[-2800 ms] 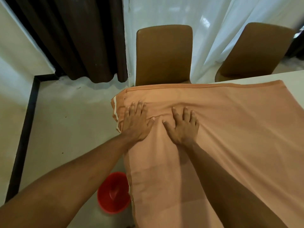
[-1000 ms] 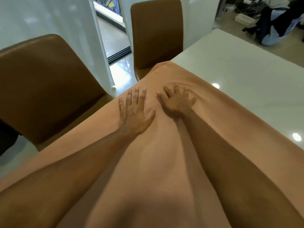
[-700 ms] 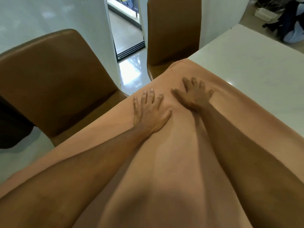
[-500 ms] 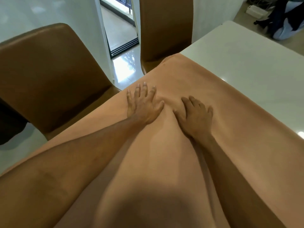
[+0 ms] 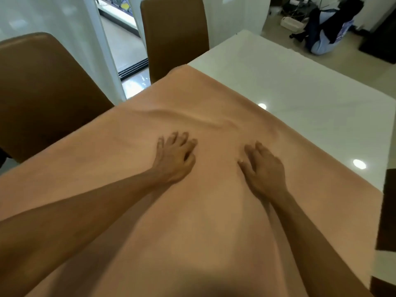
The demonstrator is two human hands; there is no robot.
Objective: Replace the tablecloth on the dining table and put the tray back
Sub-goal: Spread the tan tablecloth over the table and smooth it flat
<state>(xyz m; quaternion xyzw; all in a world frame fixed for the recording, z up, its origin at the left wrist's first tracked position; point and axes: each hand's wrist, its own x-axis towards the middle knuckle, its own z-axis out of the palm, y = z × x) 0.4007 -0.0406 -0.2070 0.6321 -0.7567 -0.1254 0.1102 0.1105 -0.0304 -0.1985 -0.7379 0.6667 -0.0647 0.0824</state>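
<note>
One tablecloth (image 5: 203, 211), near edge cut off, over near part of table (image 5: 300, 86); bare at 1 o'clock. Left hand (image 5: 174, 159), right hand (image 5: 264, 170) flat on cloth, gripping nothing. Two cropped: near chair (image 5: 42, 93) at 10 o'clock, far chair (image 5: 174, 33) at 12.

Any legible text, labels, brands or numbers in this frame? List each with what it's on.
None readable.
The tablecloth, table, near chair and far chair show no print.
The white box and purple patch on the far floor are too small and blurred to read.
</note>
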